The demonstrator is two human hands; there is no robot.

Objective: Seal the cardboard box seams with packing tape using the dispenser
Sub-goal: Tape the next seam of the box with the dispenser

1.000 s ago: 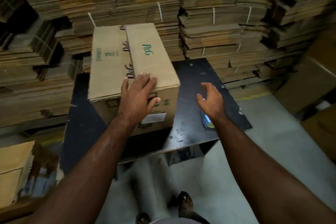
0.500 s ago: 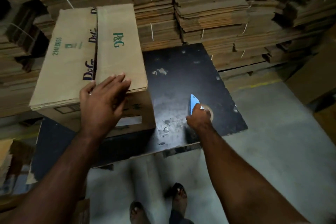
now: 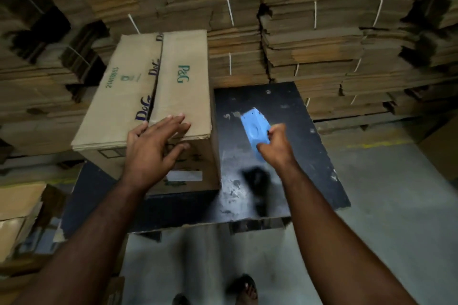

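Blue plastic is what the right hand [image 3: 275,146] has its fingers curled tight around: that's the tape dispenser [image 3: 255,131], held up off the black table [image 3: 309,156] with its nose pointing away from the person. It's a bit motion-blurred, so I can't make out the tape roll or the blade. There's a dark smeary shadow on the tabletop just below it.

Over on the other side, the left hand [image 3: 156,146] has its fingers spread flat and loose, palm down over the near edge of the cardboard box [image 3: 148,86], fingertips resting on the right-hand top flap. It isn't gripping anything, just pressing on the flap.

The box sits on the left part of the table, just beside the dispenser hand, with both top flaps folded down and the centre seam [image 3: 156,82] running away from the camera between them. I can't see any tape on that seam. There's "P&G" printing on the flaps and a pale label [image 3: 184,176] on the near side.

Behind all of it are big stacks of flattened cardboard [image 3: 309,44] tied in bundles, and grey concrete floor [image 3: 396,205] to the right.
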